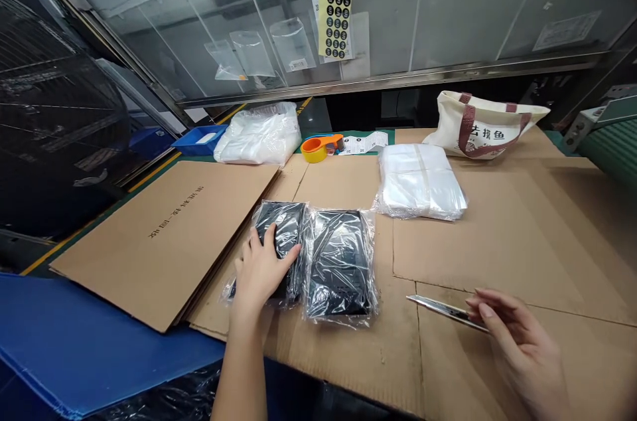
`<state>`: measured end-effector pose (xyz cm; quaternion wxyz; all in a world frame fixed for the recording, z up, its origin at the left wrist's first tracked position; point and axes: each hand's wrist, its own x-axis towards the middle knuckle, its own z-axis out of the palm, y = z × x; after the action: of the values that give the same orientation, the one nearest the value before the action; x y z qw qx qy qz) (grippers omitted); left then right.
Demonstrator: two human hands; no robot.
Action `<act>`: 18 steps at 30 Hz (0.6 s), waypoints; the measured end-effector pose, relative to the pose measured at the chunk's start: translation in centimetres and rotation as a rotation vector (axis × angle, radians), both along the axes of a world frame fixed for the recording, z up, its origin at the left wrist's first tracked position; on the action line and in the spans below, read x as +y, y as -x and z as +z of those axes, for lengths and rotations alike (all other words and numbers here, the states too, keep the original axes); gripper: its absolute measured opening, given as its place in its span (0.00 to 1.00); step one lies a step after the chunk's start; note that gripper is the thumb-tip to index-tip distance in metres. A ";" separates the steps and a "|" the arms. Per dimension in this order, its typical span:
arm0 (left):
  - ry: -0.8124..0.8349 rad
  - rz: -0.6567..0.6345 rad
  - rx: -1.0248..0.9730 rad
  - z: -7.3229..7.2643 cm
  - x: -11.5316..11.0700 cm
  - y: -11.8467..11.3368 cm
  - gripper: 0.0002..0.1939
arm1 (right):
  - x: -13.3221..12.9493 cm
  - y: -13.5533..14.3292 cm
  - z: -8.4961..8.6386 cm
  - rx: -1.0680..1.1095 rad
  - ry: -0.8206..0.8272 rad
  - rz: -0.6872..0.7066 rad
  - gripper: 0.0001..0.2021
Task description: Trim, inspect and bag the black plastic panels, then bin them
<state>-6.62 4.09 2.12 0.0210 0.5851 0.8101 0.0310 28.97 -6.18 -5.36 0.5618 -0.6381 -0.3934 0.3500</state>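
Note:
Two black flat items in clear plastic wrapping lie side by side on the cardboard-covered table. My left hand rests on the left wrapped pack, fingers spread over its top. Just beside it is the right wrapped pack, which no hand touches. Over the right part of the table, my right hand is closed, with the rear end of a slim silver utility knife between thumb and fingers. The knife's pointed tip faces left, towards the packs.
Flat cardboard sheets are stacked at left. Behind the packs are a bundle of clear bags, an orange-yellow tape dispenser, a white plastic bag, a blue tray and a cloth tote bag. A clear panel stands beyond.

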 end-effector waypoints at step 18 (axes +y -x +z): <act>-0.506 -1.044 -0.359 -5.3 -6.7 -12.8 0.36 | 1.0 -2.6 4.5 0.093 -0.121 -0.003 0.12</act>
<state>6.19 -2.60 -3.17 0.0300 0.8775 0.3675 0.3067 31.60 -5.15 -0.90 0.6175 -0.5867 -0.3862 0.3541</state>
